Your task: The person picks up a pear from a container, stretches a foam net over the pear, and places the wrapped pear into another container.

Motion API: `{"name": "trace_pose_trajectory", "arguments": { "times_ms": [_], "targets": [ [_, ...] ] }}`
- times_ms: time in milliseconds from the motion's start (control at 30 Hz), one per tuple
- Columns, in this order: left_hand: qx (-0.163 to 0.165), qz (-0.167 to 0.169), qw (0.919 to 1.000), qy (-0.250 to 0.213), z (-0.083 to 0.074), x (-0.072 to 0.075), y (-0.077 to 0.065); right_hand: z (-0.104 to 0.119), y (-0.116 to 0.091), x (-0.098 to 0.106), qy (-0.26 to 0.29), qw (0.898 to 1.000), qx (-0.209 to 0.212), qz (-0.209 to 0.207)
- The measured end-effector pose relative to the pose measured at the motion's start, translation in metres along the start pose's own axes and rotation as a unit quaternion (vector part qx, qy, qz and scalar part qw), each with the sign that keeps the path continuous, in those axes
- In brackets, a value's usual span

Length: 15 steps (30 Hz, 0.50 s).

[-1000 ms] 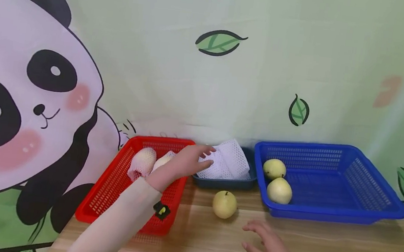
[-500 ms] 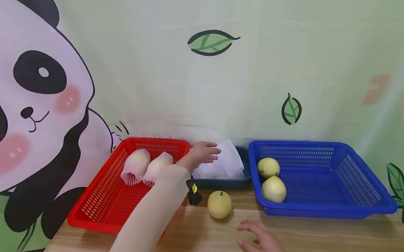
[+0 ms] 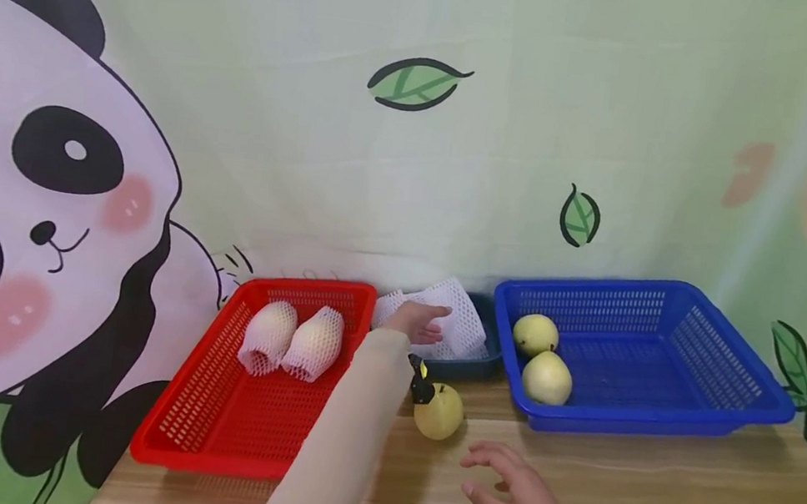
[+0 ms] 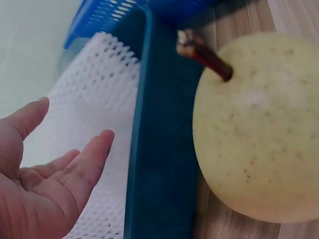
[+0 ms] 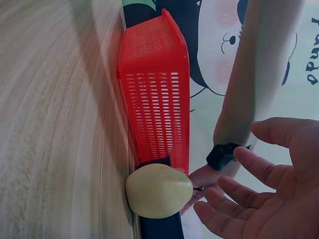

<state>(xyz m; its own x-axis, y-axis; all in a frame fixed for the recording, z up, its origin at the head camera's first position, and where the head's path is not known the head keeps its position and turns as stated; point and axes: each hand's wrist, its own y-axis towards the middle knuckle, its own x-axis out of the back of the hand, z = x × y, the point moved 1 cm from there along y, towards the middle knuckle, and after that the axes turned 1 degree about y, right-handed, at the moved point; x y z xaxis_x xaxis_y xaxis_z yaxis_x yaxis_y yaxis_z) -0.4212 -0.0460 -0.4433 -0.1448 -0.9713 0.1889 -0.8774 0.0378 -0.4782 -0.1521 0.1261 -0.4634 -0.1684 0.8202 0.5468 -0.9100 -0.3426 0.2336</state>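
My left hand [image 3: 419, 323] is over the dark teal tray [image 3: 460, 370], which holds white foam net sleeves [image 3: 466, 327]. In the left wrist view its thumb and fingers are spread beside the net [image 4: 102, 74], with nothing held between them. A pale yellow pear [image 3: 440, 414] stands on the table in front of the tray, stem up; the black wrist camera partly covers it in the head view. Right of that pear, my right hand [image 3: 520, 498] hovers with loosely bent fingers and holds nothing, as the right wrist view also shows.
At left sits a red basket [image 3: 238, 425] with two pears in foam nets [image 3: 268, 335]. A blue basket [image 3: 655, 422] on the right holds two bare pears [image 3: 547, 379] in its left end. Behind everything hangs a panda-print cloth [image 3: 295, 146].
My left hand has moved from beside the red basket further over the teal tray and lower, its forearm swinging right. The right hand has barely moved; the head view has shifted slightly.
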Motion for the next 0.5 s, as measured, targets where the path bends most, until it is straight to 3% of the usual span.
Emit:
{"name": "trace_pose_trajectory", "arguments": {
  "times_ms": [33,67,167,233,267,367,500],
  "targets": [
    [0.005,-0.008,1.0000,-0.002,0.004,-0.001,0.019,0.000,0.000,0.000,0.001,1.000,0.002,0.000],
    [0.012,-0.018,0.9998,0.003,0.006,-0.002,0.028,0.000,0.000,0.001,0.002,1.000,0.001,0.001],
    [0.025,-0.045,0.9984,0.024,0.008,-0.006,0.039,0.000,0.000,0.002,0.006,1.000,-0.001,0.004],
    [0.029,-0.059,0.9974,0.028,0.007,-0.009,0.032,-0.001,0.000,0.002,0.008,1.000,-0.004,0.007],
    [0.033,-0.069,0.9966,0.030,0.003,-0.011,0.017,-0.001,-0.001,0.003,0.009,1.000,-0.005,0.007],
    [0.019,-0.077,0.9966,0.023,-0.002,-0.014,0.000,-0.002,-0.001,0.004,0.010,1.000,-0.006,0.006],
    [0.000,-0.066,0.9978,0.005,-0.005,-0.014,-0.010,-0.002,-0.002,0.005,0.011,1.000,-0.009,0.001]
  ]
}}
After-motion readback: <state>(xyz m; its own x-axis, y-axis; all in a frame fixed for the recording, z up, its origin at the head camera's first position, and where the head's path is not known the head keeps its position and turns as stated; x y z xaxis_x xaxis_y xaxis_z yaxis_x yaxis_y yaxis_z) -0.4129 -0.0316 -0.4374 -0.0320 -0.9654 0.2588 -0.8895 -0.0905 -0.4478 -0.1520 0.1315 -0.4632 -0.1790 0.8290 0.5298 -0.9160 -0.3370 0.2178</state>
